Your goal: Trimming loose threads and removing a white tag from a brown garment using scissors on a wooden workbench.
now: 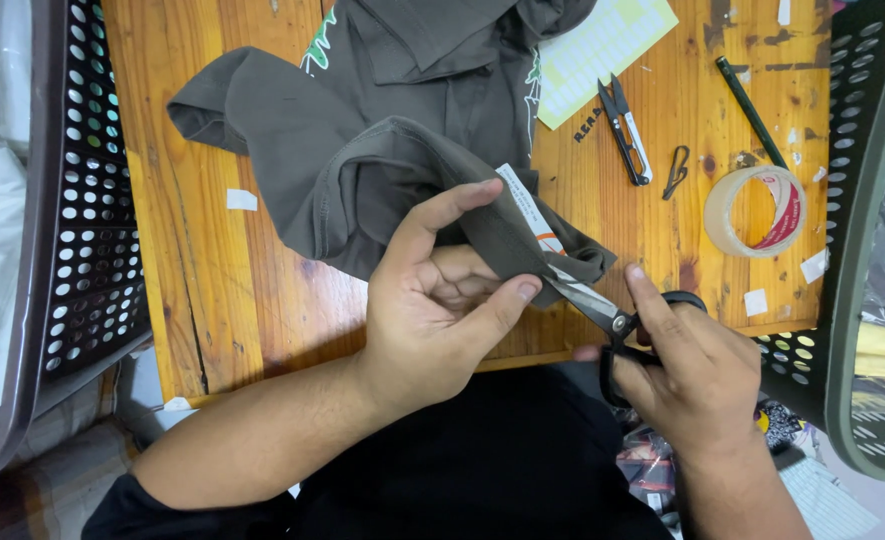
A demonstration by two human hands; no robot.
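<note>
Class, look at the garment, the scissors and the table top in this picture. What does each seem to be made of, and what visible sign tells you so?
Garment: soft matte woven or knit fabric, olive-grey; it folds and creases limply.
Scissors: shiny metal blades that catch the light; black handles, probably plastic, mostly hidden by the right hand.
Table top: wood, orange-brown planks with visible grain, seams and worn dark marks; likely varnished.

— How is the left hand set?

— Palm turned up toward the camera, fingers curled in, thumb and forefinger stretched out and pinched toward each other. Its bare forearm runs in from the near left.

— And the right hand?

— Near right, back of the hand up, fingers closed in a grip, forefinger laid straight and pointing far-left. Its wrist comes up from the near edge.
</note>
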